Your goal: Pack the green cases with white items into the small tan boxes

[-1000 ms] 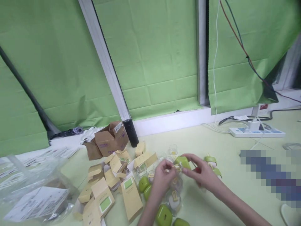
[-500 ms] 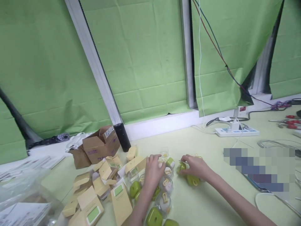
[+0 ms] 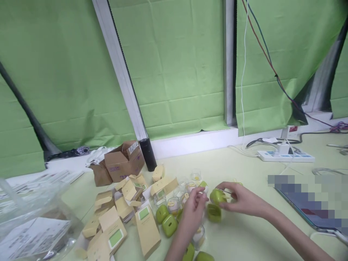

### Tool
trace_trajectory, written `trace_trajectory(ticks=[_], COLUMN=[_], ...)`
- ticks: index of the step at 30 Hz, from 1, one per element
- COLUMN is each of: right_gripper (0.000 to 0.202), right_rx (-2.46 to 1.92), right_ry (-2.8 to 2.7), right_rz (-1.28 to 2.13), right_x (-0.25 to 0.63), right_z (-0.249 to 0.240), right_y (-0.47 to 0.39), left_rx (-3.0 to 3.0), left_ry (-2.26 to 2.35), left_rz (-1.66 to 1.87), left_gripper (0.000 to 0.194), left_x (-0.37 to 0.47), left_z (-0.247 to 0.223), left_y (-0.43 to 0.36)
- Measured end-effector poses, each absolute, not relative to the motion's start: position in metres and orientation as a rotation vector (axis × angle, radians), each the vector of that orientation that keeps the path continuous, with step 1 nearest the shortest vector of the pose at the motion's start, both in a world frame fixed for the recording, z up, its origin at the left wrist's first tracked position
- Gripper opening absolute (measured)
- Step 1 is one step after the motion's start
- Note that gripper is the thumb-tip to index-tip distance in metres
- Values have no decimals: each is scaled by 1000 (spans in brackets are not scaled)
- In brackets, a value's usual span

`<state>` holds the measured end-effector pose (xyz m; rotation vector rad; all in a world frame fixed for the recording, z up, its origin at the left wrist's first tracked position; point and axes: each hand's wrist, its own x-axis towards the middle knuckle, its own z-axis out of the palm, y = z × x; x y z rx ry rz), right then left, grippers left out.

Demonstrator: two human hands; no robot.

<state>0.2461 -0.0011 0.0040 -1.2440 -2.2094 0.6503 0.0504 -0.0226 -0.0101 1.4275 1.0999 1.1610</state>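
While the right hand point(image 3: 239, 197) has a green case point(image 3: 218, 197) pinched between thumb and fingers, the left hand point(image 3: 193, 206) sits just to its left with the fingers bent in. Honestly can't tell if that left one's got anything in it, the fingertips are too small to make out. There's also some thin strip by the right fingers, too tiny to say what it is.

The held case is right of the middle of the surface point(image 3: 236, 239), and just on its near side is an open green cup point(image 3: 214, 213) with its hollow showing. Left of the left hand there's a pair of closed green boxes point(image 3: 170, 225) side by side, with a see-through tub point(image 3: 174, 205) just behind them. Another clear tub point(image 3: 196, 174) is farther back.

Further left it's a pile of yellow cartons point(image 3: 148, 231), some with their flaps open, then a plastic bag point(image 3: 59, 203) with a printed sheet point(image 3: 40, 233) showing through at the near left. On the far side: a brown cardboard box point(image 3: 125, 165) with a black cylinder point(image 3: 148, 155) right beside it. Over on the far right is a white power strip point(image 3: 285, 156) with stuff plugged in.
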Motion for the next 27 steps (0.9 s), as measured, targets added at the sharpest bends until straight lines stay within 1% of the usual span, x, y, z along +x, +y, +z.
trace_trajectory(ticks=[3,5,6,10,12,14,16,20,23,27], right_gripper=[33,37,37,34,32,24,21,20,17,16], right_rx=[-1080,-1022,-1009,-1048,-1096,-1167,-1210,-1121,-1098,-1096], right_ry=[-2000,-1938,-1927,-1965,-1986,-1950,-1944,-2133,-2130,-2147], right_rz=[1031,1076,1027,727,619,532,501,446,413,416], right_x=[235,227,224,219,219,220,220,216,212,213], right_z=[14,15,13,4,-1,-7,-11,-16,-16,-14], right_y=[-2,-3,-4,-10,-12,-14,-16,-19,-21,-22], left_rx=[1032,828,767,686,643,573,489,413,463,488], left_ry=[787,616,580,637,610,576,573,561,541,573], left_rz=[1061,1077,1107,1195,1228,1264,1299,1338,1314,1274], left_gripper=[38,35,35,45,39,30,22,17,12,23], left_x=[56,58,58,57,58,59,59,58,60,64], left_z=[-7,-4,-3,-4,-5,-5,-3,0,-4,-12], left_y=[-30,-35,-37,-38,-37,-37,-36,-36,-36,-32])
